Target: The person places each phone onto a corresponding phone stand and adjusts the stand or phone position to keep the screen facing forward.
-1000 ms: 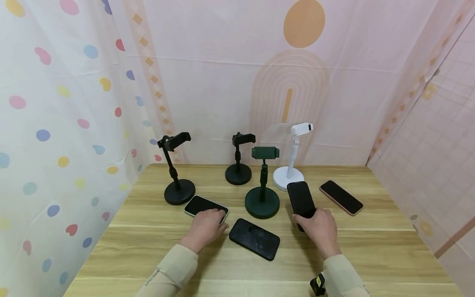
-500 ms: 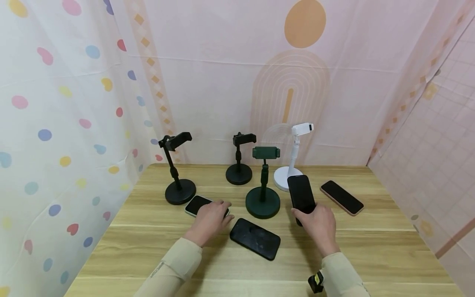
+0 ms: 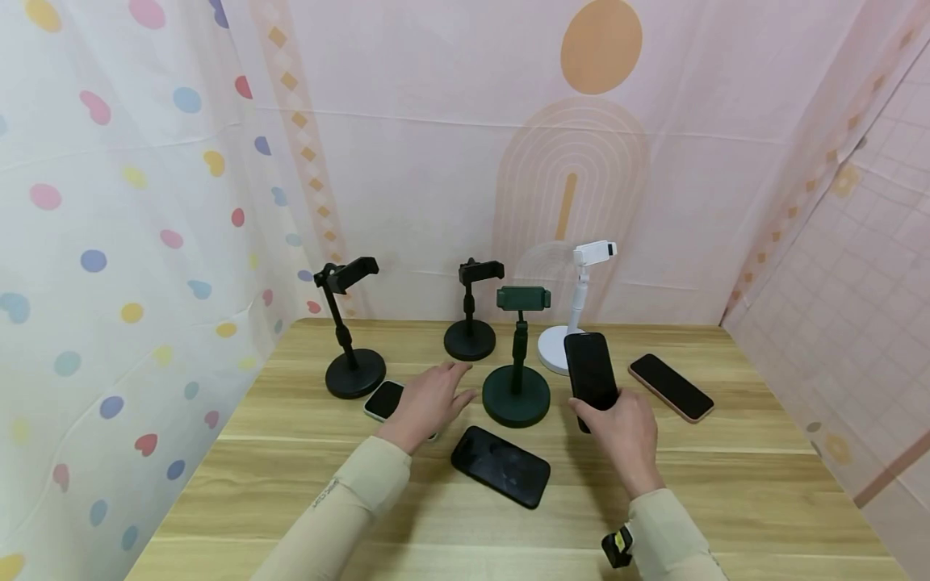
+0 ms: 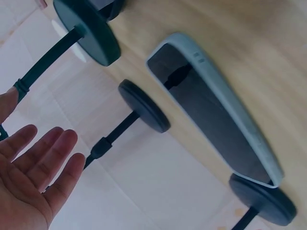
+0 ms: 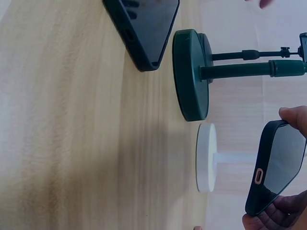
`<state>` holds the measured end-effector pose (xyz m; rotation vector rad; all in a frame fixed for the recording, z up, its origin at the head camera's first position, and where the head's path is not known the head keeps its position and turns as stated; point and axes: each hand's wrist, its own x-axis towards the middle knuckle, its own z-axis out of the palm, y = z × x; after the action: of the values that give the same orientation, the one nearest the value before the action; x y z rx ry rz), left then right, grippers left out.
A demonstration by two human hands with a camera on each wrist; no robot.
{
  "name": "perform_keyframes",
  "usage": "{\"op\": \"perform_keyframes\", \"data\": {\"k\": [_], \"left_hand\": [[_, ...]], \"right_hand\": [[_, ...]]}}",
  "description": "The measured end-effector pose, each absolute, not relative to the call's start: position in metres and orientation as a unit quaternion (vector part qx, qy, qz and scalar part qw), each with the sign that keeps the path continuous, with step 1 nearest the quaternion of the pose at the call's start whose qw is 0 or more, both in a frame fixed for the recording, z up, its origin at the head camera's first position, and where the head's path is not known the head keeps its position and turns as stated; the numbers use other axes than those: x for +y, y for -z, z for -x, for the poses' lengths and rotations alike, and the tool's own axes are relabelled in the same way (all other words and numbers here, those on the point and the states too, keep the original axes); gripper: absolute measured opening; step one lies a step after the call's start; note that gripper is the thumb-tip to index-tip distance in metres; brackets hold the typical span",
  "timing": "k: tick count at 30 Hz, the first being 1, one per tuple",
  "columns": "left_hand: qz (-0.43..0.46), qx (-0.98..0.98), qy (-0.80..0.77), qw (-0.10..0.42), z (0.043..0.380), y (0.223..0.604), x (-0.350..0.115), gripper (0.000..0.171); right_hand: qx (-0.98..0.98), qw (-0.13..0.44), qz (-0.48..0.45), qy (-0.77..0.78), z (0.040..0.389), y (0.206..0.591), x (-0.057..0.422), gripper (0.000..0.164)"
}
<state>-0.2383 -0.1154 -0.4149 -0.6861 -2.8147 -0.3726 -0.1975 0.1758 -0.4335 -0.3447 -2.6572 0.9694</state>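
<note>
My right hand (image 3: pixel 626 440) grips a black smartphone (image 3: pixel 591 367) by its lower end, raised in front of the white phone stand (image 3: pixel 579 300). In the right wrist view thumb and fingers hold opposite edges of that phone (image 5: pixel 280 163). My left hand (image 3: pixel 429 403) is in the air, fingers spread and holding nothing, between a light-cased phone (image 3: pixel 383 399) and the green phone stand (image 3: pixel 517 395). The left wrist view shows its open palm (image 4: pixel 38 177), apart from the light-cased phone (image 4: pixel 211 110) on the table. Another black phone (image 3: pixel 501 466) lies in front of the green stand.
Two black phone stands stand at the back, one (image 3: pixel 352 371) at the left and one (image 3: pixel 470 339) near the middle. A pink-edged phone (image 3: pixel 672 387) lies at the right. Patterned curtains (image 3: pixel 407 161) enclose the wooden table (image 3: pixel 763 500).
My left hand has lifted off the light-cased phone and moved right and forward, toward the green stand. My right hand has raised the black phone slightly. The view has shifted a little.
</note>
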Motion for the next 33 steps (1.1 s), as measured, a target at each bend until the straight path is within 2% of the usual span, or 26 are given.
{"op": "perform_keyframes", "data": {"k": [12,21,26,33], "left_hand": [[0.222,-0.951,0.16,0.14,0.263,0.377,-0.095,0.064],[0.238,-0.93,0.196,0.199,0.276,0.356,-0.083,0.07],[0.258,-0.917,0.2,0.228,0.283,0.349,-0.076,0.066],[0.27,-0.91,0.205,0.24,0.289,0.345,-0.07,0.058]], "right_hand": [[-0.922,0.151,0.116,-0.338,0.2,0.425,0.172,0.065],[-0.917,0.157,0.112,-0.349,0.202,0.416,0.17,0.065],[-0.913,0.17,0.1,-0.356,0.204,0.41,0.168,0.066],[-0.906,0.181,0.099,-0.368,0.207,0.403,0.166,0.069]]}}
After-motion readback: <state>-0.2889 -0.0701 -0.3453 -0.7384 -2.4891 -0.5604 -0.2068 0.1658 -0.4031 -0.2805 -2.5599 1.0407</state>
